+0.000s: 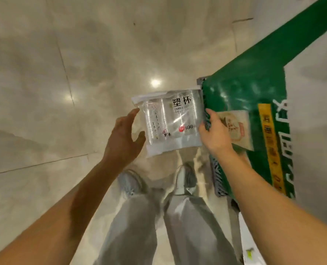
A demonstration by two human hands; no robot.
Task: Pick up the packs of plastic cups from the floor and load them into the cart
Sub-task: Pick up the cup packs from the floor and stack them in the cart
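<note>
Item: pack of clear plastic cups [173, 121], a transparent film wrapper printed with black characters and a red-badged "100". It is held in the air between both hands, above the pale glossy tiled floor [44, 92] and the person's grey trousers [135, 222] and light sneakers [130, 182]. Left hand [123, 134]: loosely curved round the pack's left edge, thumb lying on its front face. Right hand [214, 132]: back toward the camera, fingers curled over the pack's right edge, fingertips hidden. Adjacent: green-panelled cart [244, 83] with a yellow strip, white lettering and a grey mesh rim [217, 178]. It stands just beside the pack on the right, and the pack's right edge meets its corner.
</note>
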